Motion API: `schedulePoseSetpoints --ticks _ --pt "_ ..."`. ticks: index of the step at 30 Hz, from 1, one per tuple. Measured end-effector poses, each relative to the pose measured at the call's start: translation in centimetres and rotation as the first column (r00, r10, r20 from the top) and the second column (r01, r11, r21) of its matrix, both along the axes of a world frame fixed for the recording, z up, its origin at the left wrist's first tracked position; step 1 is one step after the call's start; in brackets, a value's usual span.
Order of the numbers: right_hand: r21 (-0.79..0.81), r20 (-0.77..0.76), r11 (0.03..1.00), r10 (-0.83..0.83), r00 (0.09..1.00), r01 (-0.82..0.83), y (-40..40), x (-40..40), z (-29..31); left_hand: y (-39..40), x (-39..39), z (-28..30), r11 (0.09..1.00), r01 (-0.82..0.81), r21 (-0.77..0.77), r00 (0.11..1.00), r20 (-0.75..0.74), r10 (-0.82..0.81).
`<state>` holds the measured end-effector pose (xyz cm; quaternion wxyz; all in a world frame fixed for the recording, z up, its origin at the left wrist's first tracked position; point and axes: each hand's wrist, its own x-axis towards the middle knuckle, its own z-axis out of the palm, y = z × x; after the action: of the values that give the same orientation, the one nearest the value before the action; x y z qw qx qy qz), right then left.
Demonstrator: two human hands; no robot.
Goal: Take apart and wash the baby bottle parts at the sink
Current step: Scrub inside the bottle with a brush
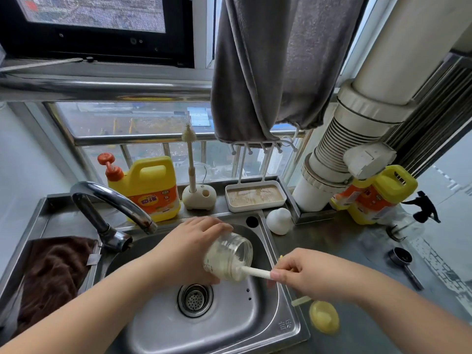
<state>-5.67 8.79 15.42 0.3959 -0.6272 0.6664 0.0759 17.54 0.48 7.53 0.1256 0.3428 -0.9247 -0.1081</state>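
Over sink [268,315]: bottle [227,256], brush [255,272], hands.

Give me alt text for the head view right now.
Over the steel sink, the left hand grips a clear baby bottle tilted sideways while the right hand pinches a white brush handle pushed into its mouth. A yellow bottle part lies on the counter.

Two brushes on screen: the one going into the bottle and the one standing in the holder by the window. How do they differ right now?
The brush in the bottle lies nearly level over the sink, its head inside the bottle, pinched by the right hand; the brush in the holder stands upright, untouched. The first's bristles are hidden behind cloudy glass; the second's spiky head is in plain view. Both have pale cream handles.
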Motion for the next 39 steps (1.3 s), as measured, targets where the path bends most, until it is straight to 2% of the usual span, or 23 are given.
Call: schedulePoseSetpoints --ticks 1,3,5,6,7,9,10,11,12,14,17,20,22,23,26,28,29,30,32,34,37,39 --pt "-0.104 -0.114 0.991 0.073 0.991 -0.085 0.1 0.1 0.4 0.2 0.0 -0.2 1.000 -0.007 0.020 1.000 0.011 0.007" --pt "-0.306 -0.360 0.913 0.150 0.921 -0.269 0.3 0.5 0.5 0.6 0.0 -1.0 0.998 -0.033 0.061 0.999 0.017 0.032" --pt "-0.449 -0.552 0.755 0.187 0.812 -0.478 0.6 0.8 -0.6 0.8 0.0 -1.1 0.997 -0.067 0.045 0.998 0.008 0.067" --pt "-0.475 -0.589 0.703 0.194 0.785 -0.530 0.7 0.6 -1.3 0.8 0.0 -1.0 0.997 -0.080 0.016 0.997 0.010 0.080" --pt "-0.526 -0.580 0.664 0.177 0.795 -0.532 0.6 0.5 -1.3 0.8 -0.1 -0.8 0.996 -0.088 -0.034 0.996 -0.003 0.088" --pt "-0.541 -0.574 0.646 0.185 0.798 -0.539 0.5 0.8 -1.2 0.8 -0.3 -0.3 0.984 -0.106 -0.144 0.993 -0.067 0.097" --pt "-0.532 -0.542 0.682 0.181 0.820 -0.502 0.6 1.0 -1.0 0.7 -0.4 -0.1 0.972 -0.125 -0.199 0.989 -0.104 0.105" --pt "-0.547 -0.456 0.743 0.122 0.882 -0.385 0.5 1.1 -0.8 0.7 -0.5 0.1 0.957 -0.144 -0.253 0.984 -0.137 0.112" --pt "-0.487 -0.349 0.834 0.088 0.933 -0.260 0.4 1.0 -0.7 0.6 -0.6 0.2 0.941 -0.159 -0.300 0.980 -0.163 0.113" --pt "-0.399 -0.091 0.914 0.037 0.995 -0.070 -0.1 0.6 -0.5 0.4 -0.6 0.0 0.920 -0.174 -0.352 0.972 -0.209 0.104" --pt "-0.167 0.202 0.985 -0.014 0.979 0.048 -0.7 0.4 -0.4 0.3 -0.1 -0.7 0.915 -0.154 -0.373 0.973 -0.220 0.074" --pt "0.100 0.443 0.977 -0.214 0.871 0.190 -0.5 -0.1 -0.6 0.2 0.5 -0.9 0.917 -0.167 -0.362 0.976 -0.191 0.103" --pt "0.129 0.469 0.965 -0.263 0.843 0.229 -0.6 -0.4 -1.2 0.1 0.6 -0.8 0.916 -0.181 -0.359 0.975 -0.191 0.118" --pt "0.069 0.421 0.968 -0.247 0.873 0.240 -0.7 -0.4 -1.4 0.1 0.5 -0.7 0.914 -0.170 -0.368 0.977 -0.186 0.106" --pt "-0.258 0.179 0.939 -0.184 0.967 0.226 -1.4 -0.4 -1.1 0.2 0.2 -0.8 0.914 -0.117 -0.388 0.980 -0.196 0.042" --pt "-0.452 -0.073 0.891 -0.087 0.994 0.045 -1.5 -0.3 -0.6 0.3 -0.1 -0.6 0.916 -0.125 -0.382 0.973 -0.229 0.038" --pt "-0.518 -0.210 0.852 -0.043 0.977 -0.074 -1.5 -0.1 -0.3 0.3 -0.2 -0.4 0.914 -0.133 -0.384 0.969 -0.243 0.039" --pt "-0.558 -0.278 0.816 -0.016 0.961 -0.148 -1.4 0.0 -0.2 0.2 -0.2 -0.3 0.910 -0.138 -0.392 0.967 -0.252 0.039" --pt "-0.574 -0.215 0.810 -0.009 0.976 -0.120 -1.2 0.4 -0.2 0.1 -0.2 -0.1 0.901 -0.152 -0.406 0.966 -0.255 0.047" --pt "-0.486 0.003 0.874 -0.030 1.000 0.028 -1.1 0.9 -0.5 -0.1 0.0 -0.1 0.895 -0.186 -0.405 0.963 -0.255 0.085" --pt "-0.224 0.274 0.962 -0.092 0.957 0.157 -1.2 0.9 -0.4 0.0 0.1 -0.1 0.889 -0.189 -0.418 0.967 -0.234 0.096" --pt "0.032 0.452 0.981 -0.186 0.872 0.192 -1.1 0.7 0.0 0.0 0.2 0.0 0.883 -0.160 -0.441 0.974 -0.218 0.067"
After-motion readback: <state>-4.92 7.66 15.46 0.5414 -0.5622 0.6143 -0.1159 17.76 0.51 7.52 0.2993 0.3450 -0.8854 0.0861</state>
